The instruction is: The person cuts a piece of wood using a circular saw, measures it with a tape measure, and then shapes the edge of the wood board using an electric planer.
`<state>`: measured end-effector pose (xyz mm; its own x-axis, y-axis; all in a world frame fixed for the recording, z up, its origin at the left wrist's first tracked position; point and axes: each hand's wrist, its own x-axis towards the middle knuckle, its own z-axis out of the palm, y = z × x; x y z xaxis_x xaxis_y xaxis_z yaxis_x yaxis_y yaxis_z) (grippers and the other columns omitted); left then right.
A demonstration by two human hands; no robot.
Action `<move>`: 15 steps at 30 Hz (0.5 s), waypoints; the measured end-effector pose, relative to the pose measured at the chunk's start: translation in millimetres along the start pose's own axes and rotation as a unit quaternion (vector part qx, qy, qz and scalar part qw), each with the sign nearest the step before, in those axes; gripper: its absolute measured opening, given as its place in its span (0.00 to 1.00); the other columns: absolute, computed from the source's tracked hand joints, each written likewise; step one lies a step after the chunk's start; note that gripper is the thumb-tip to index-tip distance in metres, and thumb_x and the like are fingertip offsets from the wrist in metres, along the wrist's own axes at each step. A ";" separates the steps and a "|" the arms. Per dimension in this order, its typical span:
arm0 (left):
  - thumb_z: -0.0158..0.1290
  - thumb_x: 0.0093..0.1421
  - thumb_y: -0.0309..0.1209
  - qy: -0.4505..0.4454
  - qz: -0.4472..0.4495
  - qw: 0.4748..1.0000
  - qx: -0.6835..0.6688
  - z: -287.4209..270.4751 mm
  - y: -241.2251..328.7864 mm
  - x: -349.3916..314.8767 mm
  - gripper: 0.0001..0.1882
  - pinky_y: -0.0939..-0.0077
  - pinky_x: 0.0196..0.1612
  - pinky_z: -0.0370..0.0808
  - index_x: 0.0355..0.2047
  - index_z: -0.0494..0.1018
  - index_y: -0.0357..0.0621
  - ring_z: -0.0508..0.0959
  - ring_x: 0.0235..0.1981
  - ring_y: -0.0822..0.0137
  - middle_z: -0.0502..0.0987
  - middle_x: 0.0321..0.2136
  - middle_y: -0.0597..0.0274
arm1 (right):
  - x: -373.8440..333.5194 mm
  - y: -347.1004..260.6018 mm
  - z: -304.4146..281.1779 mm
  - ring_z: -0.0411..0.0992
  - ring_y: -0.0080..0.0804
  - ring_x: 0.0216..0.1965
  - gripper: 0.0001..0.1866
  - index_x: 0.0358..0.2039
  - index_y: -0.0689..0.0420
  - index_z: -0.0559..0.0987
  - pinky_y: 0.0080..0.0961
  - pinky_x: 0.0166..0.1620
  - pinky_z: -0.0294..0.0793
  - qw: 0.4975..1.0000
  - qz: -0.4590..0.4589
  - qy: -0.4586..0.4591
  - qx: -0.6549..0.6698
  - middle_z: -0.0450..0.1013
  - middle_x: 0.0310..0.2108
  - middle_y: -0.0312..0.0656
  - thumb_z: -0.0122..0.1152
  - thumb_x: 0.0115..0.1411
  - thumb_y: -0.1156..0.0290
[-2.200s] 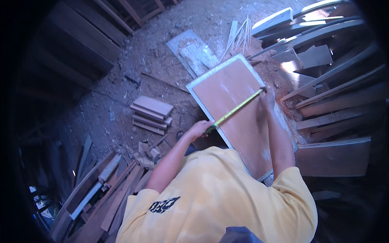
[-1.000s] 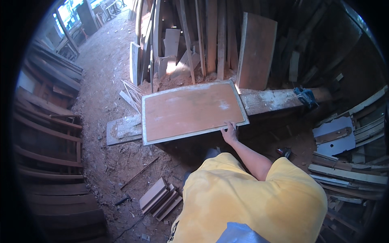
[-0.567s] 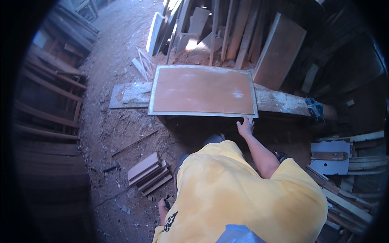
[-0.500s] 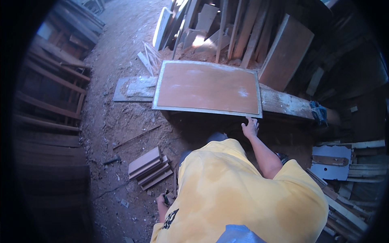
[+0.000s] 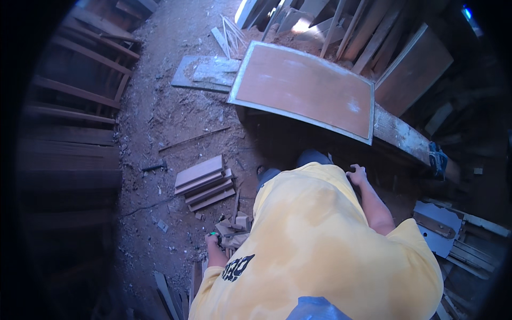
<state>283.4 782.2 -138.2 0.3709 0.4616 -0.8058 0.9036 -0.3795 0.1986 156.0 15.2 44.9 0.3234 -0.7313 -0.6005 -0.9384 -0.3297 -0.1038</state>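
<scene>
Since the framed panel (image 5: 304, 88) rests on the plank (image 5: 401, 129) ahead, no bracing looks needed. My right hand (image 5: 357, 173), near the panel's front edge but not touching, is loosely half-curled, nothing visible in it. My left hand (image 5: 211, 239), well apart, wraps a small green tool (image 5: 214, 233); snug grip seems best.

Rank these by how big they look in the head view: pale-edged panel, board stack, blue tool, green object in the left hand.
1. Pale-edged panel
2. Board stack
3. Blue tool
4. Green object, partly hidden by the left hand
</scene>
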 end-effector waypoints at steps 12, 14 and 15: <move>0.62 0.59 0.34 -0.020 0.139 0.971 0.192 -48.8 -29.9 -37.7 0.24 0.59 0.52 0.76 0.56 0.74 0.43 0.80 0.49 0.54 0.79 0.51 0.49 | 54.4 -0.2 -59.2 0.72 0.54 0.57 0.31 0.61 0.52 0.76 0.43 0.61 0.73 0.988 -0.074 0.135 0.017 0.71 0.54 0.57 0.73 0.58 0.59; 0.57 0.64 0.35 -0.164 0.450 0.826 0.296 -39.5 5.1 -97.7 0.19 0.60 0.47 0.77 0.52 0.75 0.37 0.80 0.44 0.60 0.80 0.46 0.51 | 56.9 12.1 -80.4 0.72 0.54 0.58 0.31 0.61 0.52 0.76 0.43 0.62 0.72 0.986 -0.033 0.165 0.014 0.70 0.55 0.57 0.72 0.59 0.58; 0.57 0.64 0.36 -0.153 0.411 0.851 0.288 -37.0 6.3 -93.4 0.20 0.59 0.48 0.77 0.52 0.75 0.37 0.79 0.44 0.60 0.79 0.46 0.51 | 62.7 4.3 -86.1 0.72 0.54 0.58 0.31 0.61 0.52 0.76 0.43 0.62 0.72 0.987 -0.036 0.158 0.015 0.70 0.55 0.57 0.72 0.59 0.58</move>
<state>262.5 766.4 -41.1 0.6743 -0.3466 -0.6521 0.0783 -0.8445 0.5298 182.8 -83.5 75.1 0.4075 -0.8578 -0.3133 -0.9129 -0.3739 -0.1637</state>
